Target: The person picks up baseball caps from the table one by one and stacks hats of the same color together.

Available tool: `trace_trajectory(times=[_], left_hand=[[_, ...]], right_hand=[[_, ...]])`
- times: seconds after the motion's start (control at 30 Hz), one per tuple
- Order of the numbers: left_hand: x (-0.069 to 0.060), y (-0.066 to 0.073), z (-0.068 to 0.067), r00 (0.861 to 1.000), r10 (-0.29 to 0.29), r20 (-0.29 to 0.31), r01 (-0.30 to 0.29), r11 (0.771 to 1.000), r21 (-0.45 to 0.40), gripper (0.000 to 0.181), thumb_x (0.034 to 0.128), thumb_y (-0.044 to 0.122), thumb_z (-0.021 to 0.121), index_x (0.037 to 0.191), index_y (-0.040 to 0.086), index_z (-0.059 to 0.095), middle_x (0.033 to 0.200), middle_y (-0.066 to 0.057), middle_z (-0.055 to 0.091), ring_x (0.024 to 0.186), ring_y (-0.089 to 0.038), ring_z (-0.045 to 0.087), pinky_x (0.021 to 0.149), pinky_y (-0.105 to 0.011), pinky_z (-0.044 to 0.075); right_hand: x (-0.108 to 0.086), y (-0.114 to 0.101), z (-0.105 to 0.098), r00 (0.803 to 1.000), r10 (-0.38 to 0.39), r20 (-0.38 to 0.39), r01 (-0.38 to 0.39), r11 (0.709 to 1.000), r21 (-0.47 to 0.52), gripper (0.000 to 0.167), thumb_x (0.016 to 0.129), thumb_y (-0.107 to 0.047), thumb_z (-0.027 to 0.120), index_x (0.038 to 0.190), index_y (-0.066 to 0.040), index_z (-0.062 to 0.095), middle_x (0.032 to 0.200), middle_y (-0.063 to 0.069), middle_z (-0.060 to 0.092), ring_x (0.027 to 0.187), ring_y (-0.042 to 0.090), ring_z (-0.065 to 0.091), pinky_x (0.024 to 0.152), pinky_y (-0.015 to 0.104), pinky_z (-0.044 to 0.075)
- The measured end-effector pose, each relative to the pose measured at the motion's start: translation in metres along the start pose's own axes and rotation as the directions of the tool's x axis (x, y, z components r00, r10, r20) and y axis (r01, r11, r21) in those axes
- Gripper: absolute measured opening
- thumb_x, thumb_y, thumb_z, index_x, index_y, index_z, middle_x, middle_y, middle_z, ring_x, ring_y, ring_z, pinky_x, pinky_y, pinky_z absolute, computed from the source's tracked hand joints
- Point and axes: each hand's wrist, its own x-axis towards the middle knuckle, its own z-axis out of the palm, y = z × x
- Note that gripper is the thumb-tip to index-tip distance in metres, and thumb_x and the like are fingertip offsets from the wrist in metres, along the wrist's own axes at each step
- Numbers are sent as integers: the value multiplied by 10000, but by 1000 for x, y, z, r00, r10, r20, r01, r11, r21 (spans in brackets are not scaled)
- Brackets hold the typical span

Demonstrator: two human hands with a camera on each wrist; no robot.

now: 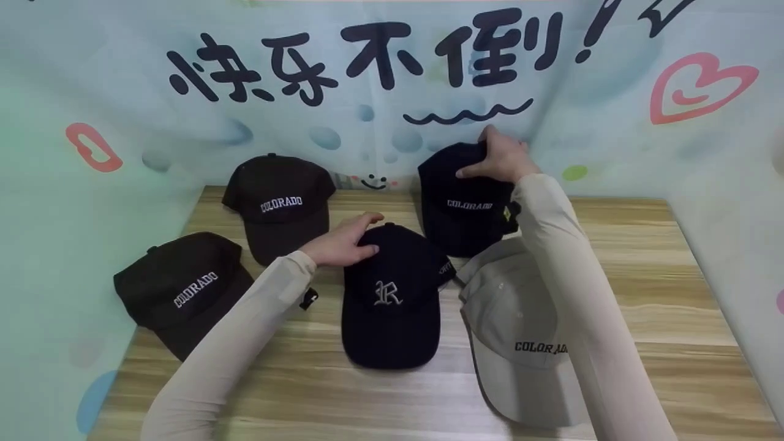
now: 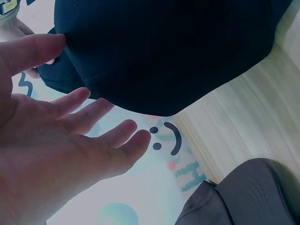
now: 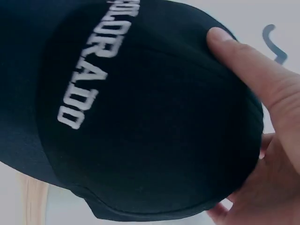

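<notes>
Grip of right hand [image 1: 503, 160] on navy COLORADO cap [image 1: 459, 223] near surface's [image 1: 649, 251] back edge. Spread, empty left hand [image 1: 340, 242] by R cap [image 1: 392, 324]

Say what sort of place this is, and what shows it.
Probably an indoor tabletop set arranged for recording: a printed backdrop stands behind a wood-grain table, with five caps spread about. The room beyond isn't shown.

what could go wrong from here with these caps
The right sleeve crosses in front of the grey cap, so it might knock it askew. The left hand has its fingers spread by the R cap, so a lift there could slip. The right hand grips the rear right COLORADO cap near its top, so it might tilt.
</notes>
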Motion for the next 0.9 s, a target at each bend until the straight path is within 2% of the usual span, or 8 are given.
trace_trajectory(times=[0.1,0.17,0.27,0.4,0.57,0.67,0.8,0.9], left_hand=[[1,1,1,1000,6,-6,-6,1000,-3,593,984,168,516,1486,-10,253,1503,-231,294,1379,-359,269,1094,-462,240],[1,0,1,1000,13,-16,-13,1000,-1,594,979,162,523,1479,-21,260,1494,-241,306,1368,-366,287,1090,-463,249],[2,0,2,1000,17,-26,-17,1000,-3,597,973,153,530,1475,-29,263,1488,-248,312,1357,-371,306,1084,-461,261],[3,1,2,999,29,-31,-29,1000,0,594,967,141,532,1468,-34,267,1488,-250,313,1354,-377,312,1085,-460,262],[4,1,3,999,38,-35,-39,999,-12,575,967,123,527,1460,-30,273,1490,-247,310,1360,-380,304,1086,-463,260],[3,0,4,998,41,-38,-42,999,-20,569,968,117,527,1455,-37,277,1488,-250,311,1363,-378,298,1089,-463,255],[2,0,4,998,49,-41,-50,999,-18,574,966,113,529,1453,-47,273,1485,-256,311,1364,-378,297,1091,-460,253],[3,1,3,997,62,-44,-63,998,-9,578,963,108,527,1451,-59,267,1480,-264,314,1362,-384,298,1091,-459,254]], right_hand=[[-5,2,-6,997,-70,-18,72,992,103,576,850,-330,720,1215,58,501,1169,229,555,1070,368,502,957,463,340],[-10,0,-8,991,-129,-27,132,976,172,446,890,-269,679,1170,55,552,1115,205,568,1008,335,505,909,434,369],[-18,-6,-11,977,-211,-40,215,957,196,292,916,-209,641,1066,36,586,986,163,574,902,304,501,831,402,371],[-30,-17,-13,947,-319,-38,321,942,100,223,934,-172,619,1011,28,556,918,163,576,849,329,514,793,426,383],[-42,-30,-14,924,-380,-42,380,925,0,217,962,-136,584,1052,43,502,933,198,578,841,363,543,788,473,405],[-47,-35,-14,907,-407,-102,408,913,-16,210,966,-130,580,1048,47,502,906,195,582,795,355,548,747,463,410],[-53,-41,-18,871,-452,-193,457,889,-23,209,958,-126,599,1042,50,524,889,193,599,760,346,557,723,445,414],[-61,-46,-25,846,-479,-233,489,872,-18,209,947,-122,619,1040,49,544,884,184,611,745,333,559,716,432,414]])
